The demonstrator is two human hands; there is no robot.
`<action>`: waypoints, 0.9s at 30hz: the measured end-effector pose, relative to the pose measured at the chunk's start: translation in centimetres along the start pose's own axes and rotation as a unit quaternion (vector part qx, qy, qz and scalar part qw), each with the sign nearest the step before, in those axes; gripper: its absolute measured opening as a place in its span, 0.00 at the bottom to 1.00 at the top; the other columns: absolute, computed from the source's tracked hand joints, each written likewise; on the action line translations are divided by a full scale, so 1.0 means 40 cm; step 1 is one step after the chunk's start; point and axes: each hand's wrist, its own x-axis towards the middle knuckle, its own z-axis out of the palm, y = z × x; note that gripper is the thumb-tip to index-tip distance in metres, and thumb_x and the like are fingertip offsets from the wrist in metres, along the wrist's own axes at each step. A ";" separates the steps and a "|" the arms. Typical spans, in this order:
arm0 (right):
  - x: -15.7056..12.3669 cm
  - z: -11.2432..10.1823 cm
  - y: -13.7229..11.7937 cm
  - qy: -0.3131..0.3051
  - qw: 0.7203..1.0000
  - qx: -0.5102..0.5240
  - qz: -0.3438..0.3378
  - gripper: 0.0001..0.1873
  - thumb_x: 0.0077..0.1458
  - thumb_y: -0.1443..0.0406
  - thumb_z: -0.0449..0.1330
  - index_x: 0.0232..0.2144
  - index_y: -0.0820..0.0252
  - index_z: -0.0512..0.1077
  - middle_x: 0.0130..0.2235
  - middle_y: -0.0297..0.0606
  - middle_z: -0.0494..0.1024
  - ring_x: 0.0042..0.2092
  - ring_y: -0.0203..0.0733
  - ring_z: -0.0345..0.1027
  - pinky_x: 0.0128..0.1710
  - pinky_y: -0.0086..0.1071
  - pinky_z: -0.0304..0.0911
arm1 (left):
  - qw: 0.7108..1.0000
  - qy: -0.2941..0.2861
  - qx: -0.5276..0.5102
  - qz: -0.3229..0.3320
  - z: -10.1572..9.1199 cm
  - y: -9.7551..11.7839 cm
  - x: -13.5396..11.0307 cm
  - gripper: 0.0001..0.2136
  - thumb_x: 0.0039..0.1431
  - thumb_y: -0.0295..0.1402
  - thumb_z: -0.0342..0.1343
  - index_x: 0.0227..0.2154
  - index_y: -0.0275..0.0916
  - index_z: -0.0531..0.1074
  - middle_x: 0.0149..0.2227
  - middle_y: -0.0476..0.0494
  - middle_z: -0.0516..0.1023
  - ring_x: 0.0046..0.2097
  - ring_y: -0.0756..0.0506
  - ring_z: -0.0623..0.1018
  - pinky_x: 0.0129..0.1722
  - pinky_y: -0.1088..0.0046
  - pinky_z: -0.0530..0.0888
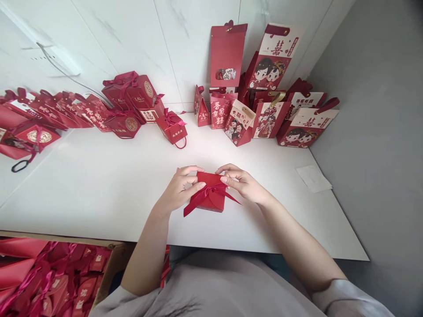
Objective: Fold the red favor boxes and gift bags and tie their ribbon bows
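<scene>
A small red gift box (210, 203) sits on the white table in front of me, a dark pink ribbon (211, 189) tied in a bow across its top. My left hand (183, 187) grips the box's left side, thumb on the top near the bow and fingers along the far left edge. On the opposite side, my right hand (240, 181) holds the far right corner, its thumb on the top by the ribbon. One ribbon tail hangs down to the left past the box, the other out to the right. The undersides of my fingers are partly hidden.
Several decorated gift boxes (236, 125) stand along the wall at the back right. More red boxes (134, 101) are stacked at the back left. A white paper (313, 178) lies at the right. Below the table's front left edge, a carton (110, 268) holds many ribboned boxes.
</scene>
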 end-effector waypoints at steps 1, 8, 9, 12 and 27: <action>0.000 0.000 0.001 0.001 1.000 0.001 0.002 0.19 0.64 0.53 0.58 0.27 0.56 0.76 0.49 0.38 0.72 0.44 0.41 0.70 0.51 0.39 0.64 | 1.000 0.000 -0.007 -0.005 0.001 -0.002 0.001 0.18 0.65 0.45 0.53 0.25 0.42 0.78 0.58 0.46 0.70 0.59 0.39 0.69 0.60 0.58 0.65; -0.005 -0.002 -0.001 0.016 0.999 0.032 0.001 0.15 0.65 0.53 0.57 0.33 0.55 0.75 0.50 0.39 0.74 0.55 0.45 0.67 0.58 0.40 0.59 | 0.988 0.037 -0.143 -0.045 0.023 -0.012 0.000 0.20 0.66 0.48 0.51 0.27 0.39 0.76 0.56 0.41 0.72 0.57 0.37 0.72 0.55 0.59 0.69; -0.008 -0.009 -0.004 0.032 0.999 0.031 0.006 0.14 0.65 0.52 0.57 0.38 0.54 0.75 0.51 0.39 0.74 0.57 0.45 0.66 0.59 0.40 0.59 | 0.984 0.043 -0.165 -0.041 0.025 -0.014 -0.002 0.18 0.66 0.47 0.52 0.28 0.39 0.74 0.56 0.40 0.72 0.57 0.37 0.72 0.56 0.59 0.69; -0.020 -0.045 -0.011 0.052 0.998 0.004 0.028 0.17 0.64 0.52 0.57 0.50 0.50 0.71 0.57 0.39 0.71 0.61 0.46 0.62 0.60 0.42 0.58 | 0.973 0.032 -0.229 -0.010 0.031 -0.034 -0.016 0.12 0.65 0.45 0.55 0.40 0.42 0.70 0.59 0.40 0.69 0.61 0.37 0.69 0.60 0.57 0.67; -0.040 -0.027 0.007 -0.217 0.966 -0.100 0.095 0.12 0.52 0.56 0.67 0.33 0.58 0.74 0.32 0.31 0.76 0.34 0.38 0.69 0.35 0.31 0.64 | 0.984 -0.088 -0.156 0.018 0.056 -0.125 -0.080 0.43 0.49 0.34 0.69 0.66 0.46 0.54 0.64 0.31 0.61 0.64 0.30 0.65 0.61 0.48 0.67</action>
